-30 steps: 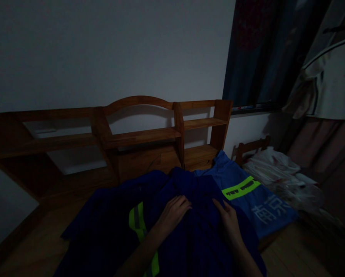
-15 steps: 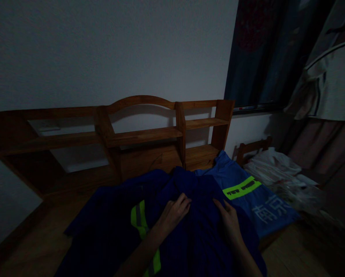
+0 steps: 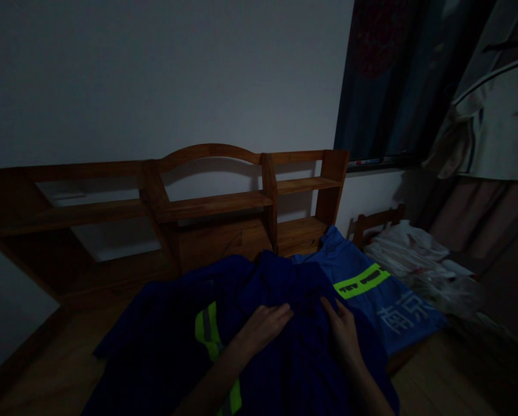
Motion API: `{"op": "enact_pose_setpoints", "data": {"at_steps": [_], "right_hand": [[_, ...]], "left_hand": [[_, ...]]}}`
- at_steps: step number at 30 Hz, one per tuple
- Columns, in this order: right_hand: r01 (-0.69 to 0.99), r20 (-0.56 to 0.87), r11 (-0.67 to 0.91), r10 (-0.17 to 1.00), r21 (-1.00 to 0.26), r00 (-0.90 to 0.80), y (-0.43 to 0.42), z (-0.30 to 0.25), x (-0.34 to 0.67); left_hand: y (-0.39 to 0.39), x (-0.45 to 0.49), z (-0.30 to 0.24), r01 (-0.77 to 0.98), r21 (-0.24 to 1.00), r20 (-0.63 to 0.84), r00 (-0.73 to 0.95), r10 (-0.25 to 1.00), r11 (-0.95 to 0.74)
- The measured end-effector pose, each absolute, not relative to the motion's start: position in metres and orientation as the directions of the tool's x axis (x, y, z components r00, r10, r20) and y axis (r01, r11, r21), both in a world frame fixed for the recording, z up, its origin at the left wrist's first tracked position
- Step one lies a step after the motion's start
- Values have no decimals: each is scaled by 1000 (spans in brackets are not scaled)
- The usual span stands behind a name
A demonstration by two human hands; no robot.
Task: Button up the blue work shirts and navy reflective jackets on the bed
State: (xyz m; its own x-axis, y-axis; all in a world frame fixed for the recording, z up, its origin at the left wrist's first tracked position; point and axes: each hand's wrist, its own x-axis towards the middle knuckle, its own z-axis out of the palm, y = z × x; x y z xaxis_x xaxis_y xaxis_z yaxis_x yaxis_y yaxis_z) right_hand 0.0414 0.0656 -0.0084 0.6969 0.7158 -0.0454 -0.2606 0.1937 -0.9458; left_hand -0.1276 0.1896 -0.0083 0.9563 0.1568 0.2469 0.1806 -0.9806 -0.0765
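Note:
A dark blue work jacket (image 3: 172, 341) with yellow-green reflective stripes lies spread over a wooden surface in dim light. My left hand (image 3: 265, 325) lies on the jacket's middle with its fingers laid flat on the cloth. My right hand (image 3: 343, 334) rests flat on the cloth just to the right, fingers stretched out. Neither hand holds anything. A lighter blue garment (image 3: 387, 306) with a yellow-green band and white characters lies to the right, partly under the dark jacket.
A wooden shelf unit (image 3: 224, 202) with an arched top stands against the white wall behind the clothes. A pile of white cloth and plastic (image 3: 419, 254) lies at the right. Dark curtains (image 3: 389, 81) and a hanging light garment (image 3: 497, 127) fill the upper right.
My left hand has shifted slightly down and right over the jacket, its fingers flattening. My right hand has hardly moved.

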Motion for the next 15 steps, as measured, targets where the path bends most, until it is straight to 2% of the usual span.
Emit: {"op": "enact_pose_setpoints", "data": {"at_steps": [3,9,15], "right_hand": [[-201,-23,170,706,-965,708,67,-11,43],[-123,43,176,724,-977,688,69,-23,50],[-77,57,155,712,-985,700,70,-27,52]], "left_hand": [[187,-129,-6,138,-133,235,966,104,-981],[183,-132,2,155,-248,183,977,111,-956],[183,-132,6,148,-266,121,986,119,-952]]}}
